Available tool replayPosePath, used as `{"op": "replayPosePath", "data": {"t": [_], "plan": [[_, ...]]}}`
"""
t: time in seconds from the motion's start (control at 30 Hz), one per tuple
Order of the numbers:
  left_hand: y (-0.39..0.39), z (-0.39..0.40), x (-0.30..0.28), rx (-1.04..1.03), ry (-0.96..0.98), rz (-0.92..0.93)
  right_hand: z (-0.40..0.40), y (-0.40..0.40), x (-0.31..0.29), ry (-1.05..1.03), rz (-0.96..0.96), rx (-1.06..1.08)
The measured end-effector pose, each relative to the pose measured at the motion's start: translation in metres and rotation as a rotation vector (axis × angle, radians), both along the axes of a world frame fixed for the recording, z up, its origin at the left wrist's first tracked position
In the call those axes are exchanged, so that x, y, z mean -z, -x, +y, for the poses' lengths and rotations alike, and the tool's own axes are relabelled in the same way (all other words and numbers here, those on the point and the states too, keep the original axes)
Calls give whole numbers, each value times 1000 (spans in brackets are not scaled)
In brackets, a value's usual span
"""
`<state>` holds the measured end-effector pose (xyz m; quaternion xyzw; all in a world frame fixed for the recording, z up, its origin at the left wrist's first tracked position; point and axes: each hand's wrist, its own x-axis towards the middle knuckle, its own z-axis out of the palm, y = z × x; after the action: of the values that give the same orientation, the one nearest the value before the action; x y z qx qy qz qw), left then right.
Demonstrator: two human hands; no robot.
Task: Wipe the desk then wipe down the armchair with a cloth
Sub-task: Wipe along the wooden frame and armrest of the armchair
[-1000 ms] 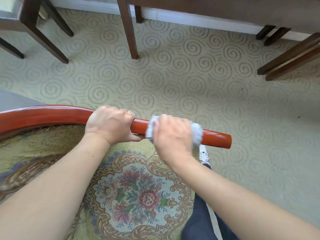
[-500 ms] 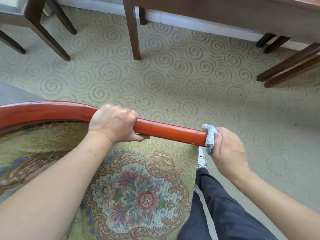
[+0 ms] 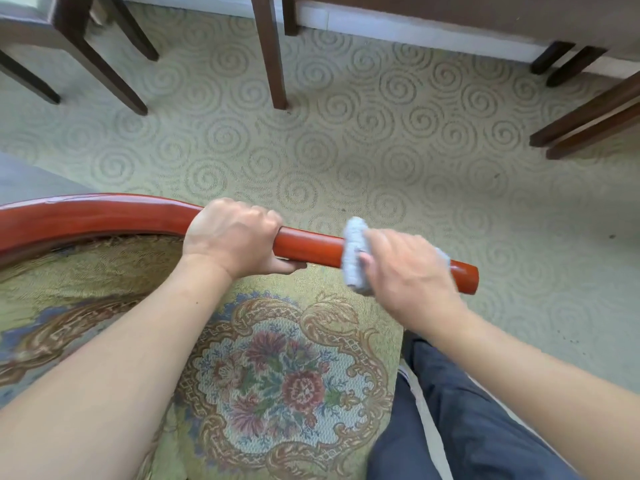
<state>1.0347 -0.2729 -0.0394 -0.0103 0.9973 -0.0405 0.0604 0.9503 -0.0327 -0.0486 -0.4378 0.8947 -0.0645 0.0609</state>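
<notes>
While the left hand is gripping the armchair's red wooden armrest, the blurred right hand is pressing a pale blue cloth around it, fingertips hidden. Swirl-patterned carpet is lying beyond.

Open carpet lies beyond the armrest; its bare stretch between left hand and cloth is short; desk leg stands well apart.
</notes>
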Motion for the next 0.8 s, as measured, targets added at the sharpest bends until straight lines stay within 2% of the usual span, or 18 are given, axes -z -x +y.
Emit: {"op": "replayPosePath", "data": {"t": [0.1,0.17,0.23,0.33,0.47,0.57,0.63,0.73,0.8], "plan": [[0,-1,1,-6,17,10,62,17,0,100,-121,202],[-2,0,1,-7,12,16,65,13,3,147,-90,310],[-1,-1,2,-3,36,8,31,1,5,132,49,351],[-1,-2,3,-24,24,-33,-48,-26,8,75,166,250],[-1,0,0,0,12,-42,-109,-44,7,19,10,173],[0,0,-4,-25,-19,-49,-67,-27,4,28,53,37],[1,2,-5,-38,-9,-45,-15,-9,7,58,98,24],[0,3,-2,-32,23,-54,45,5,10,173,22,207],[1,2,-3,-28,22,-67,40,1,10,211,59,395]]}}
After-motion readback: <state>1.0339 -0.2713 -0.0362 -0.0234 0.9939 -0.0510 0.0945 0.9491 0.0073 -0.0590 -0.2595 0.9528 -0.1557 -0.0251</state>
